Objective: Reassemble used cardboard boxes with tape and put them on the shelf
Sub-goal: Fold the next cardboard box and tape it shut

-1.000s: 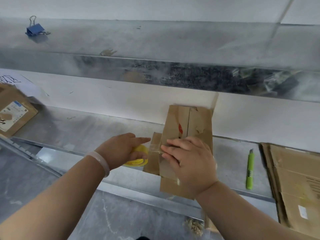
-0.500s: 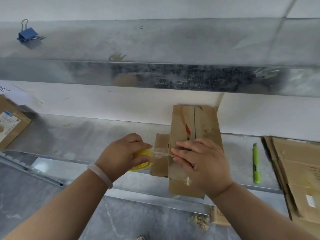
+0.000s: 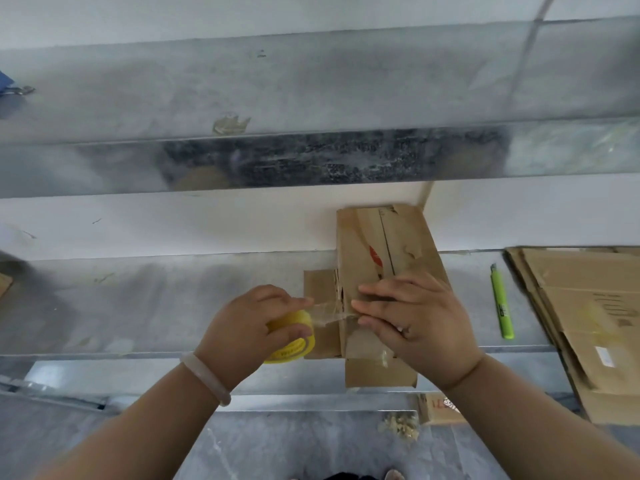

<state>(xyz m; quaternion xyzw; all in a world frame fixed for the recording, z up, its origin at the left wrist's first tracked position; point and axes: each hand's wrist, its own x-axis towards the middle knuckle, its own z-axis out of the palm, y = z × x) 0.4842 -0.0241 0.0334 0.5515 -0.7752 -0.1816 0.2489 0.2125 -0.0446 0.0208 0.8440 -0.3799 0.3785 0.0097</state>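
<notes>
The left hand (image 3: 249, 323) is curled round the tape roll (image 3: 292, 337), and a clear strip is drawn across to the box (image 3: 381, 244) on the shelf (image 3: 138, 299). There the strip is pressed down by the flat fingers of the right hand (image 3: 422, 320). Taping is judged half done: the strip is uncut, the cutter (image 3: 500, 303) untouched, and flat cardboard (image 3: 588, 306) is not yet assembled

metal shelf (image 3: 145, 306): box (image 3: 384, 258), green cutter (image 3: 501, 303), flat cardboard (image 3: 588, 306).
</notes>
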